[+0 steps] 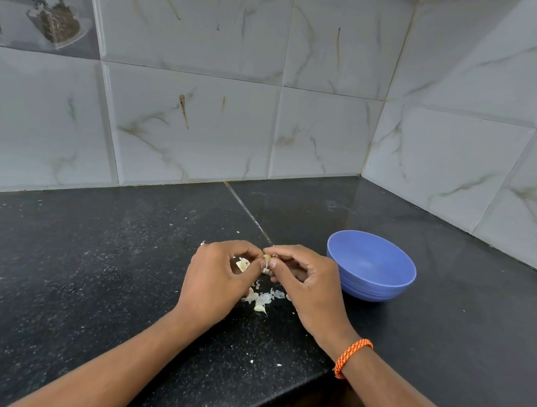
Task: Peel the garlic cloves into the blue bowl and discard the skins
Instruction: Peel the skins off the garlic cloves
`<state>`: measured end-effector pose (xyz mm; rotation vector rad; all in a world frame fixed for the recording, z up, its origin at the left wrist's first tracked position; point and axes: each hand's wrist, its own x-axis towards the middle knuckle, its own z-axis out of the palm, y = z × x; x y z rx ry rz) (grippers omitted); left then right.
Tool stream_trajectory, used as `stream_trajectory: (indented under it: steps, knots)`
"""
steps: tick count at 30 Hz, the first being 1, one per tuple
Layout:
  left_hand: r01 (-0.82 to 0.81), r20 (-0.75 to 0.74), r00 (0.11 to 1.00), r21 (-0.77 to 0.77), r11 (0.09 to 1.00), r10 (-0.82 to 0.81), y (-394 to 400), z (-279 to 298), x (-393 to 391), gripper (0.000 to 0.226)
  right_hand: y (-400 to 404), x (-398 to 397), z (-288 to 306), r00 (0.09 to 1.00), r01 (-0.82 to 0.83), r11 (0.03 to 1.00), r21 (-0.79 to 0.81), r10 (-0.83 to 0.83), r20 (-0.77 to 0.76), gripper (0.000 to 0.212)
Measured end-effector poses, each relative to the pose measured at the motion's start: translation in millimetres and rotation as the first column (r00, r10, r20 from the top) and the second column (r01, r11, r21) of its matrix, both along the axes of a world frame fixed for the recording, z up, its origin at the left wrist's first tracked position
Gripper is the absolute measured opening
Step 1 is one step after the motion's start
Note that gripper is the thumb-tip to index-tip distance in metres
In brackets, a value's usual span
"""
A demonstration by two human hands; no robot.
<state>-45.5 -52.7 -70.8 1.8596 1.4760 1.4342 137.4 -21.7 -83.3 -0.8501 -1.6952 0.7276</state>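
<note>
A garlic clove point(266, 262) with pale skin sits pinched between both hands just above the black counter. My left hand point(217, 280) grips it from the left with curled fingertips, and my right hand point(302, 282) pinches it from the right. More garlic point(242, 264) shows behind my left fingers. Loose white skins point(263, 298) lie on the counter under and between the hands. The blue bowl point(370, 270) stands upright to the right of my right hand, and its inside looks empty.
The black speckled counter point(90, 268) runs into a corner of marble-patterned wall tiles point(186, 123). Its front edge point(274, 397) cuts diagonally below my wrists. Small skin flecks point(278, 365) dot the surface. An orange braided band point(352, 357) circles my right wrist.
</note>
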Motion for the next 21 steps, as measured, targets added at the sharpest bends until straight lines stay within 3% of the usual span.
stream_trajectory:
  steps: [13,21]
  knots:
    - [0.015,0.122,0.992,-0.031,0.999,-0.012,-3.4,4.0,0.7,0.013,-3.4,-1.2,3.9,0.997,-0.053,0.998,-0.019,0.052,-0.058,0.015]
    - [0.017,0.095,0.995,-0.031,0.999,-0.014,-3.2,4.3,-0.4,0.014,-4.2,-3.0,1.0,0.999,-0.026,0.999,0.028,0.027,-0.023,0.021]
